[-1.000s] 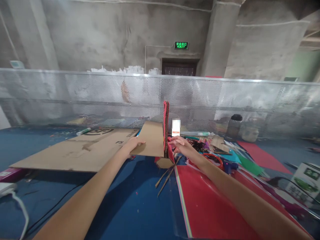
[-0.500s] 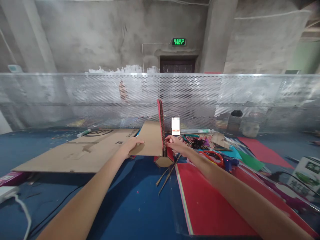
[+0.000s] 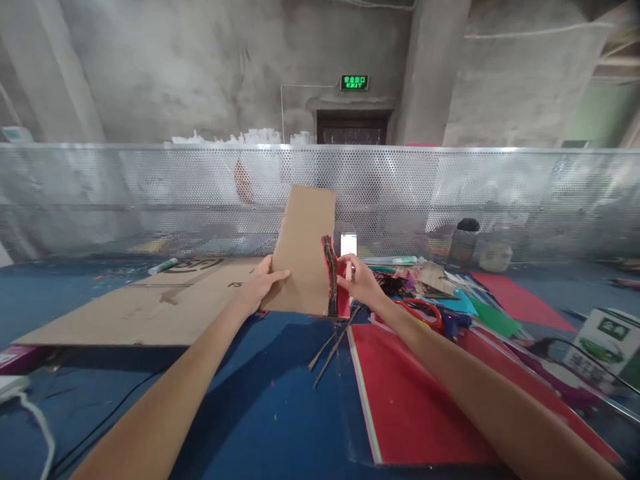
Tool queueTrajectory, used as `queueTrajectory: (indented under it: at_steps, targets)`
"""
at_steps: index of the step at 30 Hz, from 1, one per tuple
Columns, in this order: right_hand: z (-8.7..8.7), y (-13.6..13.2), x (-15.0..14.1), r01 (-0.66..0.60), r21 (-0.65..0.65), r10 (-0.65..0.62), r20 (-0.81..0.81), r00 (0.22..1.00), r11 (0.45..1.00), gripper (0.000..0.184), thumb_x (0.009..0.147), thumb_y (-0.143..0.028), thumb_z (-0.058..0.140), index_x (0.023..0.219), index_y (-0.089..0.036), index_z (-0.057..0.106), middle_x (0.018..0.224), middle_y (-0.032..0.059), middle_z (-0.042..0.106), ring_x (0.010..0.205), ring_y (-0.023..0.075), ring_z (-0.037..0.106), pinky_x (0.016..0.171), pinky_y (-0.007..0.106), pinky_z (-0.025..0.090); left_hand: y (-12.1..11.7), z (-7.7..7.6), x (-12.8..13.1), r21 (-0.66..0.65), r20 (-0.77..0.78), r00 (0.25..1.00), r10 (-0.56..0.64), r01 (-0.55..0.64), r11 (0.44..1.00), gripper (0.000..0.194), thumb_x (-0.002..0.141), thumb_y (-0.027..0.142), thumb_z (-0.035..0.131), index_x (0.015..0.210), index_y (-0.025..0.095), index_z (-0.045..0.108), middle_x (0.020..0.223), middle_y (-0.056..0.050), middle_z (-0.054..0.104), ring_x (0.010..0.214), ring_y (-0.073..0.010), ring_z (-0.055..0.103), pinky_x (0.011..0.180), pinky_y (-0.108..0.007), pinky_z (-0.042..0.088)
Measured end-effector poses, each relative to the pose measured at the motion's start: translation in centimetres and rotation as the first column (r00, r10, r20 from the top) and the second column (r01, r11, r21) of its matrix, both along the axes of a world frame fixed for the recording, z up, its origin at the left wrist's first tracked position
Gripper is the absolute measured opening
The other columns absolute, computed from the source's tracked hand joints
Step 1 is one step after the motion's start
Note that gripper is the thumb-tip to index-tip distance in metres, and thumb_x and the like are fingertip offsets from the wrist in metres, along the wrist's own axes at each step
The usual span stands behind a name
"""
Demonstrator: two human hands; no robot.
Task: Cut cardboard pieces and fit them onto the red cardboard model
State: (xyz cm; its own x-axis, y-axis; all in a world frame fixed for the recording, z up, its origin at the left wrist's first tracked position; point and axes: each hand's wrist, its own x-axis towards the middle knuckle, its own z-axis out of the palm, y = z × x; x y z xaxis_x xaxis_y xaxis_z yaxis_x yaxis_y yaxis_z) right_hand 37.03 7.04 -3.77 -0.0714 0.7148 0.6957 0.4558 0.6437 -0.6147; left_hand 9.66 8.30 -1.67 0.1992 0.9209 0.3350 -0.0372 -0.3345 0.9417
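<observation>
The cardboard panel [image 3: 305, 247] leans upright just above the table [image 3: 250, 413], beside the red-edged corrugated piece [image 3: 331, 273]. The left hand [image 3: 261, 283] is closed on its left edge, thumb flat on the near face; the right hand [image 3: 359, 280] is part curled, thumb and fingertips pinching the corrugated piece. Light, even pressure from both sides would likely hold them square, since a hard squeeze could crease the panel. Behind stand a black-lidded bottle [image 3: 463, 247] and a jar [image 3: 496, 257], contents unclear; a printed carton [image 3: 605, 343] sits right, its inside hidden.
</observation>
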Motion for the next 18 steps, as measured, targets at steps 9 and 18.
queueTrajectory:
  at_steps: [9,18]
  targets:
    - [-1.2,-0.1,0.0,0.058,0.062,-0.059,0.025,0.998,0.996,0.038,0.074,-0.033,0.066,0.109,-0.019,0.059,0.078,-0.0003,0.061,0.070,0.0196,0.056,0.069,0.032,0.048,0.1,-0.7,0.3,0.059,-0.009,1.000,-0.007,0.007,0.998,0.050,0.073,0.029,0.077,0.118,0.022,0.056,0.122,-0.010,0.072,0.107,-0.0288,0.070,0.087,-0.038,0.058]
    - [-1.7,0.4,0.1,0.055,0.066,-0.057,0.022,0.998,0.996,0.039,0.074,-0.032,0.067,0.110,-0.020,0.059,0.088,0.0015,0.065,0.072,0.0190,0.056,0.070,0.031,0.047,-0.2,-0.8,0.3,0.052,0.008,1.000,-0.007,0.007,0.999,0.052,0.073,0.030,0.078,0.119,0.020,0.055,0.120,-0.009,0.072,0.104,-0.0269,0.071,0.086,-0.036,0.057]
